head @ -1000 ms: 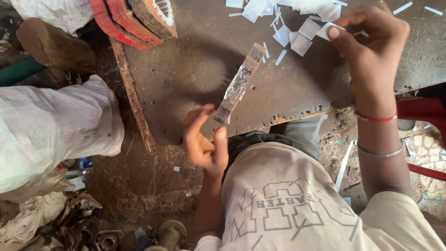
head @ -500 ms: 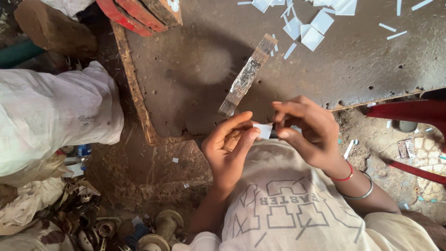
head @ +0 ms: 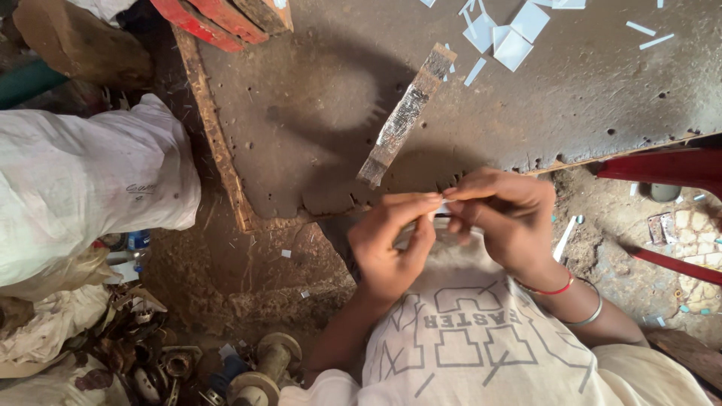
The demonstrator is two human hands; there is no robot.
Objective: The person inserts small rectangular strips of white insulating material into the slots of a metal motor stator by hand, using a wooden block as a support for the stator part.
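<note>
both my hands now meet at the board's near edge: left hand (head: 391,244) and right hand (head: 500,218) pinch one small white chip (head: 442,207); right came back from the chip pile (head: 511,34).

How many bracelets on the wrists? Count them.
2, both on the right wrist: a thin red bracelet nearer the right hand, and a silver bangle behind it. None on the left.

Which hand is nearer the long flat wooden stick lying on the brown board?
Left. The left hand sits just below the long flat wooden stick's near end; the right hand is farther off to its right, both pinching a small white piece.
</note>
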